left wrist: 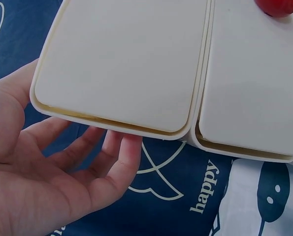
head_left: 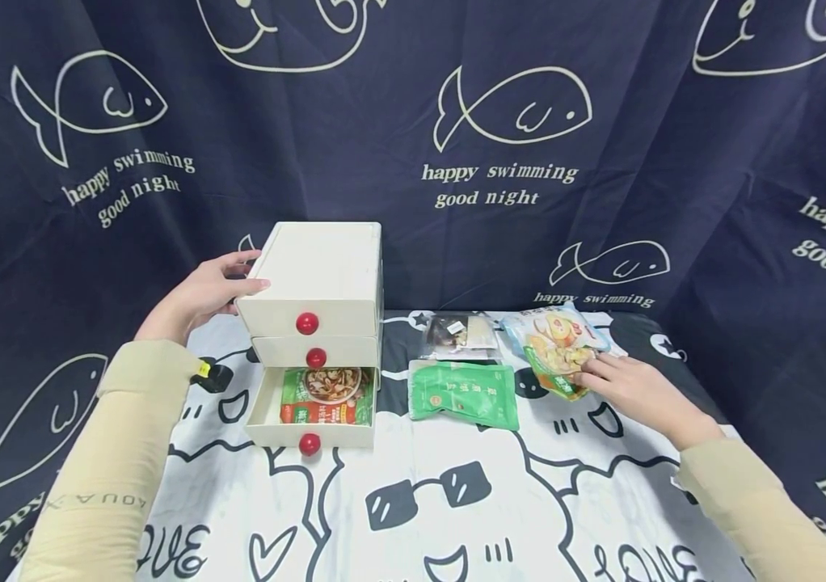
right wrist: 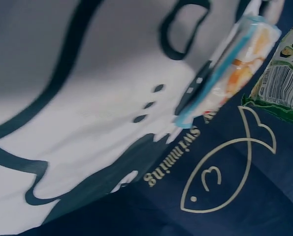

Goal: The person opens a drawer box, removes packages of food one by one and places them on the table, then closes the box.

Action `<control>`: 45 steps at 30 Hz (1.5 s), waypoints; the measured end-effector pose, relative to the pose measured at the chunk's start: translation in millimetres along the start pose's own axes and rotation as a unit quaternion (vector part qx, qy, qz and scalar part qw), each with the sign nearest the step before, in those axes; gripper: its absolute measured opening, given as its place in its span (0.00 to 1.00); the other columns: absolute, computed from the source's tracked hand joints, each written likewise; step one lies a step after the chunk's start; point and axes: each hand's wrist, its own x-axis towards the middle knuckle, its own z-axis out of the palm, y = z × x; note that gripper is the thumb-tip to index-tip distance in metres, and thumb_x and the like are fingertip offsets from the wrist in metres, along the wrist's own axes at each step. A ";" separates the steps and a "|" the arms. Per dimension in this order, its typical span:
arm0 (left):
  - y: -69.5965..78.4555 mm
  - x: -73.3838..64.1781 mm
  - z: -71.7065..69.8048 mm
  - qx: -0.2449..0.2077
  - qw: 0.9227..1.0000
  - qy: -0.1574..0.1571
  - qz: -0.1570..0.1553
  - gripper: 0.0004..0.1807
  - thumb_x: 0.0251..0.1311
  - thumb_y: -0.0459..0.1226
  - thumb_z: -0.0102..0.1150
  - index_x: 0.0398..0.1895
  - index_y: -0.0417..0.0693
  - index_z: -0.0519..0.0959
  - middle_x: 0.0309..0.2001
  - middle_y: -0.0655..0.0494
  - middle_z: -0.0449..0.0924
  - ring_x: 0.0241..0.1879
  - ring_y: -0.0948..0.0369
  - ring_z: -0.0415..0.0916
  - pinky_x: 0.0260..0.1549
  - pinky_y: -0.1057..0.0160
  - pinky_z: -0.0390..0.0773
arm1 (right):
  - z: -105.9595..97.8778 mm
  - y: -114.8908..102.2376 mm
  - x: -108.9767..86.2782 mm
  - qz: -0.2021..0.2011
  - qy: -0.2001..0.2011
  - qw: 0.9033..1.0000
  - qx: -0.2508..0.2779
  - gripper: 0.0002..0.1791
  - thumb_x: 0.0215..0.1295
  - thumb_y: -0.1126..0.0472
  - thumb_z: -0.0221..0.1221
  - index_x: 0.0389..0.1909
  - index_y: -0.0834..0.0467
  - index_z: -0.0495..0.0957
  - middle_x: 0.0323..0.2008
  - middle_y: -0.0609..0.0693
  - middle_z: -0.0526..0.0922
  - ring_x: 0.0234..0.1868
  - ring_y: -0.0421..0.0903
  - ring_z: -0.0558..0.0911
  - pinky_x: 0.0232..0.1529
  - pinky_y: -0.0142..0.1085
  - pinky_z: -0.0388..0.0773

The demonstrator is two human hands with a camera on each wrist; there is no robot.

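A white drawer unit (head_left: 322,263) with red knobs stands at centre left, its lowest drawer (head_left: 311,435) pulled out. Inside the drawer lies a green and red food packet (head_left: 327,396). My left hand (head_left: 202,291) rests against the unit's upper left side, thumb near the top edge; the left wrist view shows the fingertips touching the side panel. At the right, my right hand (head_left: 627,388) pinches a green-edged food packet (head_left: 557,364), whose barcode side shows in the right wrist view. Behind it lies a blue and white packet (head_left: 551,319).
A green pouch (head_left: 464,394) and a clear packet (head_left: 460,335) with dark contents lie between the unit and my right hand. A small black object (head_left: 212,377) with a yellow mark is by the left sleeve. A dark blue curtain (head_left: 413,162) hangs behind the patterned cloth.
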 end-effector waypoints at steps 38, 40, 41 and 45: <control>-1.5 2.1 -1.9 -0.004 1.000 -0.004 0.003 0.48 0.54 0.55 0.64 0.74 0.55 0.51 0.71 0.40 0.49 0.59 0.45 0.61 0.49 0.53 0.75 | 31.9 2.6 -22.0 0.023 -0.143 0.984 0.101 0.25 0.40 0.77 0.62 0.34 0.44 0.76 0.39 0.44 0.80 0.43 0.50 0.82 0.32 0.45 0.78; -1.5 2.1 -2.2 -0.004 1.000 -0.004 0.004 0.48 0.54 0.54 0.64 0.74 0.55 0.51 0.71 0.40 0.49 0.59 0.45 0.62 0.48 0.54 0.75 | 31.9 1.9 -22.4 0.019 -0.139 0.984 0.111 0.25 0.39 0.77 0.62 0.34 0.44 0.76 0.36 0.41 0.77 0.40 0.46 0.80 0.28 0.42 0.75; -1.4 2.0 -2.3 -0.005 1.000 -0.004 0.005 0.48 0.54 0.54 0.64 0.74 0.55 0.51 0.71 0.40 0.49 0.58 0.46 0.62 0.47 0.55 0.75 | 31.4 1.5 -22.1 0.017 -0.137 0.984 0.115 0.25 0.38 0.76 0.62 0.34 0.44 0.76 0.36 0.40 0.76 0.39 0.45 0.79 0.27 0.41 0.74; -1.2 2.0 -2.4 -0.007 1.000 -0.003 0.007 0.47 0.55 0.53 0.64 0.74 0.54 0.51 0.71 0.39 0.49 0.58 0.46 0.62 0.43 0.59 0.75 | 30.5 0.3 -20.7 0.009 -0.132 0.983 0.125 0.24 0.39 0.74 0.64 0.33 0.43 0.76 0.34 0.38 0.72 0.34 0.40 0.73 0.23 0.37 0.70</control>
